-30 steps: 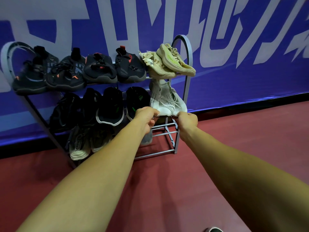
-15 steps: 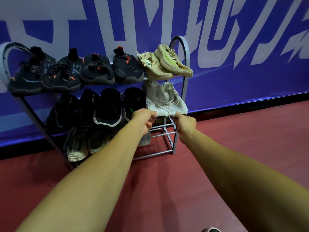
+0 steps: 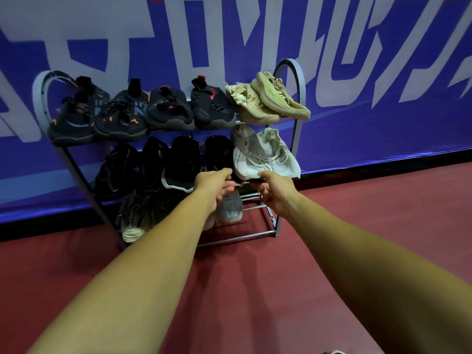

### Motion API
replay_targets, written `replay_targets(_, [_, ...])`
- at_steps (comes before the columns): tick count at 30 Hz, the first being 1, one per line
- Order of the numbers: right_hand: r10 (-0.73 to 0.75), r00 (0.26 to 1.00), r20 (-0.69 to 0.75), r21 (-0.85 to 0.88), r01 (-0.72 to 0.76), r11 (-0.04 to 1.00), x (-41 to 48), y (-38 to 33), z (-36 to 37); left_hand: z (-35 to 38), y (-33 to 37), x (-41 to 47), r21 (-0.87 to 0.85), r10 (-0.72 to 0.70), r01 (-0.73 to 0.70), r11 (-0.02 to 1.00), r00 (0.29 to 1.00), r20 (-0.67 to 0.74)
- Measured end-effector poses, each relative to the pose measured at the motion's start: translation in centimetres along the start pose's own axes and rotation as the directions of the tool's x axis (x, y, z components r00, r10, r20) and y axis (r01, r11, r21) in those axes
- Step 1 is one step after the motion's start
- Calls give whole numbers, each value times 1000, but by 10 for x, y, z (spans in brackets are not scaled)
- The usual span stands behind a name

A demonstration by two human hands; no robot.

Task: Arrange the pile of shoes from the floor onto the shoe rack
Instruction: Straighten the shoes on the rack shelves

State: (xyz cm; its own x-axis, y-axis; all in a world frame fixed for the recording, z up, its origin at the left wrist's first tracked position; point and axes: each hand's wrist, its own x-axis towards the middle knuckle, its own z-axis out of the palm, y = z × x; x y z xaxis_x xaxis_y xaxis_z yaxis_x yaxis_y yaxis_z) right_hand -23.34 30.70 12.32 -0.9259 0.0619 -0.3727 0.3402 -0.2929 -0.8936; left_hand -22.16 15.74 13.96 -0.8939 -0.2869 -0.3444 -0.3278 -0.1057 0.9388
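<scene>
Left hand (image 3: 217, 186) and right hand (image 3: 275, 194) pinch the toes of the white sneakers (image 3: 265, 154) on the shoe rack's (image 3: 279, 223) middle shelf; tilted forward, they may slide off if released early

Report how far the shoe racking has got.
Done: the top shelf of the shoe rack is full, dark shoes plus a beige pair; black shoes line the middle shelf. In hand: left hand and right hand grip the toes of the white pair at that shelf's right end. Left: bare bars on the bottom shelf, and a floor shoe at the frame's lower edge.
</scene>
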Motion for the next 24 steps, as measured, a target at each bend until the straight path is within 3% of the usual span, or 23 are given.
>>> replay_targets(3, [-19,1000,-18,-15,18,1000,-2,5,2,-20,-13,8,49,-76,79,996,995,-67])
replay_targets(8, [-29,999,-39,2,29,1000,2,8,5,-22,-35,8,-53,-230,233,971,971,60])
replay_targets(12, [-45,997,-62,3,45,999,6,9,9,-7,-28,12,-163,-178,184,969,983,53])
replay_targets(24, [-54,998,-21,-21,53,998,4,-1,6,-6,-21,13,-280,-65,50,959,997,-46])
